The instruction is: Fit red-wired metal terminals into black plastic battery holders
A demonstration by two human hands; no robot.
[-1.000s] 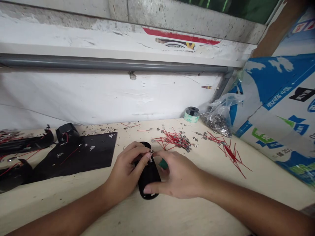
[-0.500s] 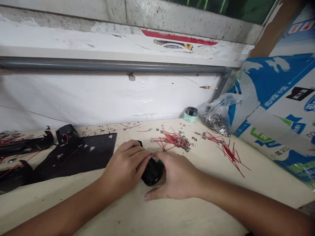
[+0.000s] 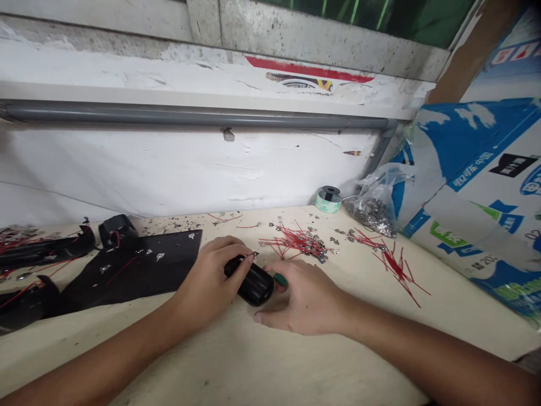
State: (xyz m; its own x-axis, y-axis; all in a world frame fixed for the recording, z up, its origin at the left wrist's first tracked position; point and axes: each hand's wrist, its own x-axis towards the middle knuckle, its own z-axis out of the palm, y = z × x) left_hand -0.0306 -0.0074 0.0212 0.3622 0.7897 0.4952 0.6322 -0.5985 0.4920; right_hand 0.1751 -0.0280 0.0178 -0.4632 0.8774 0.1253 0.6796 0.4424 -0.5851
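Note:
My left hand (image 3: 215, 282) is closed around a black plastic tube-shaped housing (image 3: 256, 285), whose rounded end points down and to the right. At the tip of the left thumb a small metal piece (image 3: 255, 255) shows, partly hidden. Just right of the housing is my right hand (image 3: 308, 296), fingers curled round a small green object (image 3: 279, 280), perhaps a tool handle; most of it is hidden. The right thumb is stretched out below, apart from the fingers. Beyond the hands lies a pile of red wires with metal contact tabs (image 3: 300, 241).
At left are a black mat (image 3: 164, 265) with loose tabs and more black housings (image 3: 46, 251). More red wires (image 3: 397, 265) lie at right. A tape roll (image 3: 328, 200), a plastic bag of metal parts (image 3: 372, 208) and a blue-white carton (image 3: 482, 214) border the table's back right.
The black housing has shifted slightly up and left and tilted flatter in my left hand. My right hand has drawn slightly away from it, showing more of the green object.

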